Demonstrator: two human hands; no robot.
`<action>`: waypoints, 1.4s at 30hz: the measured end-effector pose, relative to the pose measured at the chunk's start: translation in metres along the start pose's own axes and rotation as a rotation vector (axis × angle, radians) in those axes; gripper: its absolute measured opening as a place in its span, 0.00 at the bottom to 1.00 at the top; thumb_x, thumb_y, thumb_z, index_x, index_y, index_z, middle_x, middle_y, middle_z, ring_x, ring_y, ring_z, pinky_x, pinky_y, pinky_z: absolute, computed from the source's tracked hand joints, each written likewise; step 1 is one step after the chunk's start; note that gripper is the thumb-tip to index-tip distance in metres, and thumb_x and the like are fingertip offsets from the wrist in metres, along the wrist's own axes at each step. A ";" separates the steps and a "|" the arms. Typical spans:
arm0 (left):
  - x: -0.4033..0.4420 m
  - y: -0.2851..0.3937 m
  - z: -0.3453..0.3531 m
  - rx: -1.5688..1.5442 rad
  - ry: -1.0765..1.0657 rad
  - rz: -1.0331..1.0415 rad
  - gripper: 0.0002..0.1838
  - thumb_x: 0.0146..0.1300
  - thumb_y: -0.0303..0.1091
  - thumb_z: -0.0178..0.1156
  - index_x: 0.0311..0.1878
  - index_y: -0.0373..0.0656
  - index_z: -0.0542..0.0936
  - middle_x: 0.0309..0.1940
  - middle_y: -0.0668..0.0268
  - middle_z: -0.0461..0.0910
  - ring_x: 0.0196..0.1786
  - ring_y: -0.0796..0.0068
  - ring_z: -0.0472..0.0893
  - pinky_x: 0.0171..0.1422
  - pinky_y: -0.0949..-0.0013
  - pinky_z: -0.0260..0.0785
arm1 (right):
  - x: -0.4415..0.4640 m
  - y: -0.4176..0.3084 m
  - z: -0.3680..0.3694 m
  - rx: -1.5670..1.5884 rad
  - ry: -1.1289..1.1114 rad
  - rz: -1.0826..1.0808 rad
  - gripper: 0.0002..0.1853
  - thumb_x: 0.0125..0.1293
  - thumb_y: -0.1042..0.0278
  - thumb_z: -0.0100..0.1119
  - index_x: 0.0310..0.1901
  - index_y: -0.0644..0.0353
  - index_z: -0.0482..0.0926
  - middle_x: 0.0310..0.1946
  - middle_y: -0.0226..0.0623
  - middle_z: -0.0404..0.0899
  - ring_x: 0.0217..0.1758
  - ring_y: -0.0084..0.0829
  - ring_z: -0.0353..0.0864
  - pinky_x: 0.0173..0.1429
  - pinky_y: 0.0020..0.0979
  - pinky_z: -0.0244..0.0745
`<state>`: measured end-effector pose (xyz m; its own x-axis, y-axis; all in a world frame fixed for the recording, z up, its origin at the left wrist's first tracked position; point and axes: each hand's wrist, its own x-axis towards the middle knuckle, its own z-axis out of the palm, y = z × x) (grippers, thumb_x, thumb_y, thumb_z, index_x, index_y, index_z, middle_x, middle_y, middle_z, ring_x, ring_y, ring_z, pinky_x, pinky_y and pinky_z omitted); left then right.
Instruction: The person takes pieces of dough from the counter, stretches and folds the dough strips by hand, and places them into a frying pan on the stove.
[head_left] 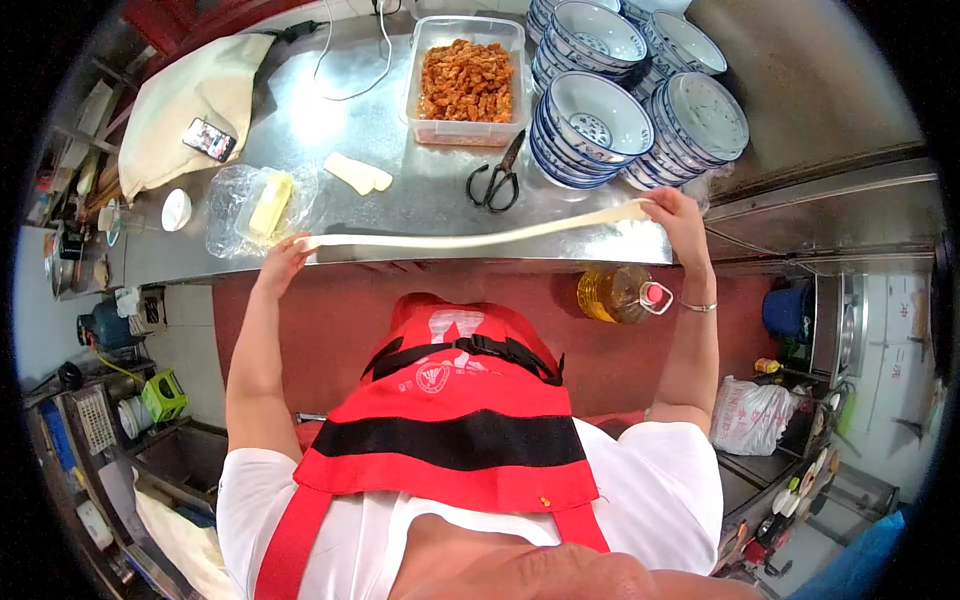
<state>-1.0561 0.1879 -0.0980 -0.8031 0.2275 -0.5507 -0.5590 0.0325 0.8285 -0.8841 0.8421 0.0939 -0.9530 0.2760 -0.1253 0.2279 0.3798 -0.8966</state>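
Observation:
A long pale strip of dough (450, 241) stretches between my two hands along the counter's front edge, sagging slightly in the middle. My left hand (286, 265) pinches its left end. Its wider right end is gripped by my right hand (678, 222). Close to my left hand lies a yellowish block of dough (270, 206) on clear plastic wrap (229, 205). Short flat dough pieces (357, 174) rest on the steel counter (385, 215) beyond the strip. Black-handled scissors (494, 185) lie behind the strip, right of the middle.
A clear plastic tub (467, 132) of reddish-brown food stands at the back. Stacked blue-and-white bowls (598, 115) fill the back right. A phone (209, 139) lies on a cream cloth (190, 90), near a small white bowl (176, 210). An oil jug (612, 295) stands below the counter edge.

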 end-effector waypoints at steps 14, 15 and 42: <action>-0.083 0.172 0.307 0.238 -0.607 0.872 0.26 0.67 0.38 0.56 0.65 0.36 0.67 0.55 0.56 0.76 0.58 0.70 0.75 0.62 0.69 0.67 | 0.023 -0.191 0.126 -0.273 -0.247 -0.526 0.08 0.57 0.71 0.66 0.35 0.66 0.81 0.27 0.34 0.82 0.29 0.19 0.77 0.36 0.24 0.72; -0.087 0.178 0.310 0.224 -0.693 0.693 0.22 0.69 0.38 0.55 0.61 0.36 0.71 0.46 0.58 0.79 0.47 0.74 0.78 0.52 0.73 0.70 | 0.024 -0.195 0.128 -0.278 -0.248 -0.536 0.08 0.57 0.71 0.66 0.35 0.66 0.81 0.27 0.34 0.82 0.29 0.19 0.77 0.36 0.24 0.72; -0.108 0.148 0.277 0.165 -0.649 0.422 0.19 0.72 0.41 0.51 0.53 0.36 0.79 0.32 0.62 0.85 0.31 0.78 0.82 0.34 0.79 0.66 | 0.048 -0.199 0.119 0.110 0.158 -0.569 0.08 0.65 0.73 0.57 0.37 0.67 0.83 0.27 0.35 0.82 0.25 0.22 0.83 0.27 0.19 0.73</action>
<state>-0.9943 0.4381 0.1121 -0.6310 0.7735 -0.0593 -0.1548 -0.0507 0.9866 -0.9992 0.6747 0.2160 -0.8758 0.1877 0.4446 -0.3396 0.4149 -0.8441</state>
